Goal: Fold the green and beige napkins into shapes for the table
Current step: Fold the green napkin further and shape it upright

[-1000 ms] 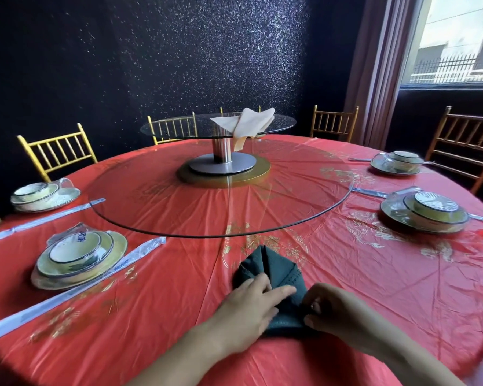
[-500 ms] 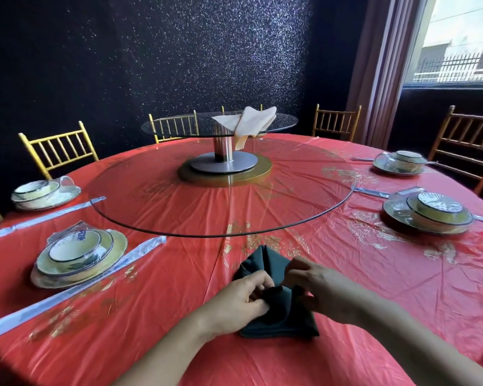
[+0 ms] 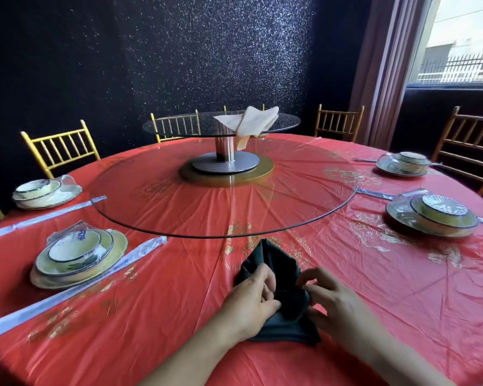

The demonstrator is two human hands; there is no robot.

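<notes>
The red tablecloth [image 3: 179, 302] spreads out on every side of the two hands. It looks like a thin, slick plastic sheet, so anything pushed across it will probably slide. Beyond the grip, farther from the person, sits the big glass turntable [image 3: 179, 207], and on its raised glass tier [image 3: 179, 125], well away from both hands, the beige napkin [image 3: 251, 123] stands already shaped, one corner hanging over the edge.

The green napkin [image 3: 271, 257] lies on the cloth right between the hands. Its peak points away from the grip and its flat lower hem [image 3: 287, 334] lies nearer the person. It reads as light, soft woven cloth: limp, easily creased and not fragile, and it is unlikely to hold a fold unless pressed.

The left hand [image 3: 251, 299] curls over the napkin's left side, with its thumb and fingers pinching a gathered fold at the middle. The right hand [image 3: 335, 299] meets it from the other side, curled fingertips [image 3: 304, 286] nipping the same bunch of fabric.

The best hold is probably on the folded edges near the centre, with the pinch kept low against the table so the layers do not slip apart.
</notes>
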